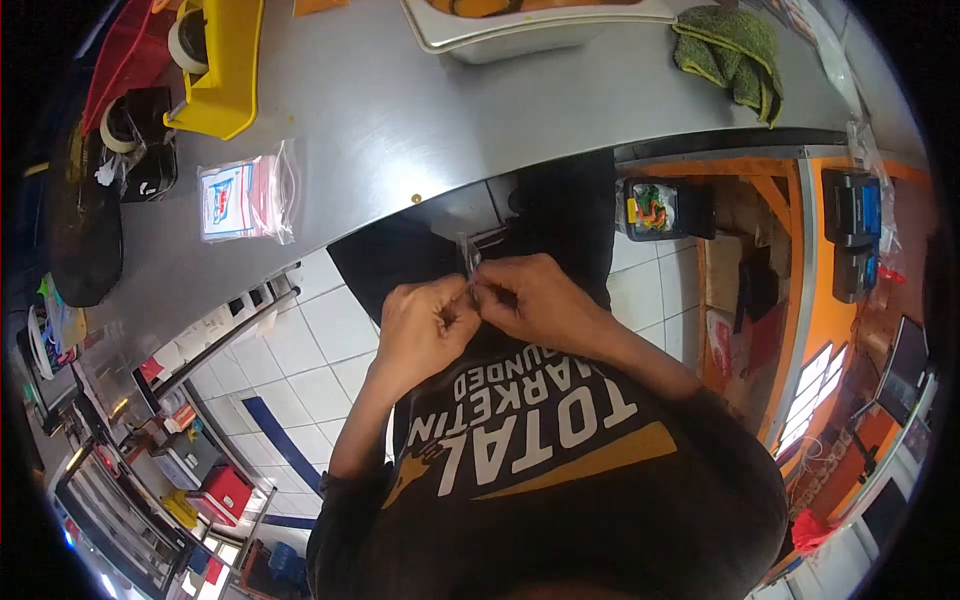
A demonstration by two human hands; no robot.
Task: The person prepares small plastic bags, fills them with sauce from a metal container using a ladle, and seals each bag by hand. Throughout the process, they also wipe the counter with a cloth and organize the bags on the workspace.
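In front of my chest, both hands are closed with fingertips pinched together around a small clear plastic bag (468, 252). My left hand (428, 322) grips it from the left side. My right hand (535, 300) pinches it from the right, touching the left fingertips. The top of the bag sticks up above my fingers; its lower part is hidden by them. Beyond my hands, a small round brass-coloured piece (416, 198) lies near the edge of the steel table (350, 110). A pack of clear plastic bags (245, 196) with a printed label lies farther left on the table.
A yellow tape dispenser (232, 85) and a black one (155, 150) stand at the left. A metal pan (540, 42) sits at the back, beside a green cloth (728, 58). Below the table at right is a dark bin (655, 215) with rubbish, near an orange wooden frame (800, 280).
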